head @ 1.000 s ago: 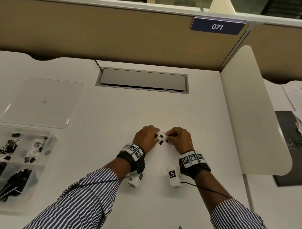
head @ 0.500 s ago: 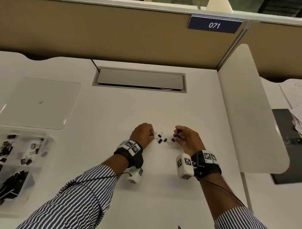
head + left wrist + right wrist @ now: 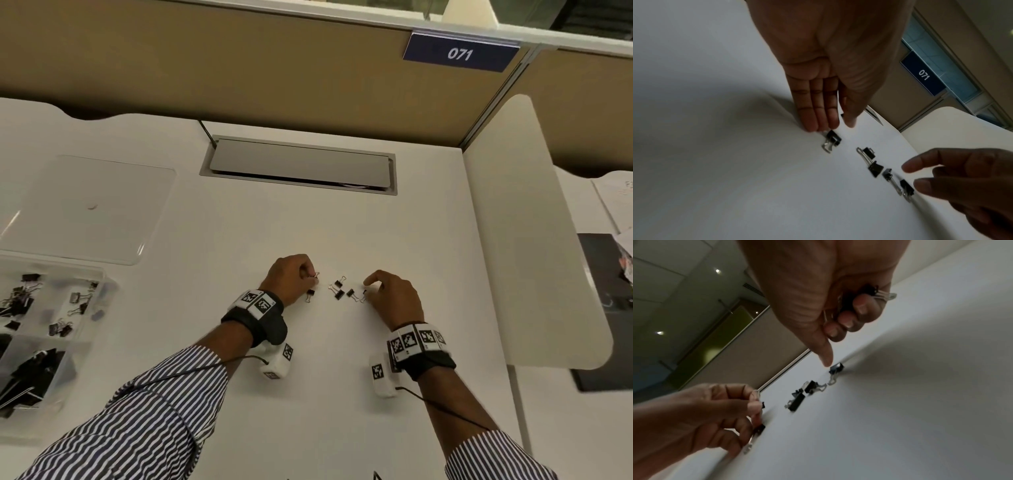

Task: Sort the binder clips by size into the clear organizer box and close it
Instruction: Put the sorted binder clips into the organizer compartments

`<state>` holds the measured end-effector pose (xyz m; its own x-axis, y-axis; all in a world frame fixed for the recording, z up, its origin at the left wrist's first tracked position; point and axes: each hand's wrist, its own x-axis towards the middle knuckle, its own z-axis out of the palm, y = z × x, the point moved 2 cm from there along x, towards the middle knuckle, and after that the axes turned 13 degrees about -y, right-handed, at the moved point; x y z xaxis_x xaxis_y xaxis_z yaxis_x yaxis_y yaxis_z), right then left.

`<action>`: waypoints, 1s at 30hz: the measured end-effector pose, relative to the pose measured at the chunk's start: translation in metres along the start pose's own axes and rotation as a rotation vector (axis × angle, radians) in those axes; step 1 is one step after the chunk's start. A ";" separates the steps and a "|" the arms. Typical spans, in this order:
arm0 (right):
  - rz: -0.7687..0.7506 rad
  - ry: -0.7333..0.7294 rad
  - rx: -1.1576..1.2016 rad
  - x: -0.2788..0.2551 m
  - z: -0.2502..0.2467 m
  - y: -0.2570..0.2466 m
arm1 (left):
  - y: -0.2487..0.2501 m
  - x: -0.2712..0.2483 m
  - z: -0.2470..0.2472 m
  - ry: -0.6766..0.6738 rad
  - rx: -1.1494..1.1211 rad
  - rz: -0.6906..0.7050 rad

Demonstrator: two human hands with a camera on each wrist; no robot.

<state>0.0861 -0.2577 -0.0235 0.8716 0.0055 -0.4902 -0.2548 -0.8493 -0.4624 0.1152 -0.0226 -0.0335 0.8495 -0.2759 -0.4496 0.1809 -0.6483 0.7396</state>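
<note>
Head view: a blue sign (image 3: pixel 459 54) on the partition reads "071". On the white bench (image 3: pixel 308 222), near its middle, lie small black binder clips (image 3: pixel 339 294); three sit loose between the hands, with one more at each hand. The left hand (image 3: pixel 291 279) has its fingers curled, pinching a clip's wire handle. The right hand (image 3: pixel 394 298) is curled with its forefinger arched over the rightmost clip. The clear organizer box (image 3: pixel 51 329) stands open at the bench's left edge, its compartments holding clips too jumbled to count; its clear lid (image 3: pixel 92 205) lies flat just behind it.

Left wrist view: the same "071" sign (image 3: pixel 924 75) shows. Five clips lie on the bench, one (image 3: pixel 833 138) at the left fingertips (image 3: pixel 818 120).

Right wrist view: the right hand (image 3: pixel 828 288) grips several clips (image 3: pixel 869 292) in its curled fingers, thumb pointing down at one clip (image 3: pixel 836 367). The left hand (image 3: pixel 701 418) pinches a clip between thumb and forefinger.
</note>
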 end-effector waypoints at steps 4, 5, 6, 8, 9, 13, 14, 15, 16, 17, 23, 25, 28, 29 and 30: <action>-0.033 0.008 -0.064 -0.004 0.006 -0.002 | 0.005 -0.007 -0.003 -0.023 -0.033 0.031; -0.036 0.007 -0.071 -0.005 0.006 -0.003 | 0.008 -0.010 -0.003 -0.047 -0.070 0.029; -0.034 0.004 -0.080 -0.005 0.006 -0.004 | 0.011 -0.012 -0.002 -0.080 -0.119 0.023; -0.028 -0.014 -0.104 -0.004 0.006 -0.006 | 0.018 -0.016 -0.001 -0.131 -0.189 0.026; -0.027 -0.021 -0.112 -0.003 0.006 -0.007 | 0.020 -0.017 -0.001 -0.139 -0.196 0.034; -0.050 -0.037 -0.171 -0.003 0.004 -0.010 | 0.022 -0.017 -0.002 -0.133 -0.174 0.035; -0.058 -0.033 -0.182 -0.004 0.004 -0.010 | 0.023 -0.017 -0.002 -0.133 -0.156 0.034; -0.064 -0.028 -0.185 -0.005 0.005 -0.009 | 0.024 -0.018 -0.002 -0.130 -0.125 0.034; -0.069 -0.028 -0.179 -0.006 0.005 -0.009 | 0.024 -0.018 -0.002 -0.123 -0.083 0.035; -0.072 -0.035 -0.173 -0.006 0.005 -0.008 | 0.023 -0.018 -0.002 -0.107 -0.043 0.037; -0.071 -0.097 -0.194 -0.005 0.016 -0.011 | 0.016 -0.023 -0.002 -0.182 -0.061 -0.002; -0.068 -0.118 -0.129 -0.002 0.017 -0.010 | 0.013 -0.023 -0.002 -0.198 -0.071 -0.014; -0.118 -0.115 0.293 0.001 0.012 -0.010 | 0.012 -0.022 -0.002 -0.138 0.006 -0.042; -0.143 -0.101 0.523 0.000 0.009 -0.012 | 0.011 -0.022 -0.001 -0.135 0.035 -0.044; -0.150 -0.107 0.752 -0.002 0.006 -0.014 | 0.011 -0.022 0.000 -0.142 0.047 -0.044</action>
<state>0.0858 -0.2430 -0.0205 0.8836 0.1754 -0.4341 -0.3867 -0.2490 -0.8879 0.0991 -0.0236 -0.0152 0.7619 -0.3419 -0.5501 0.1905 -0.6935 0.6948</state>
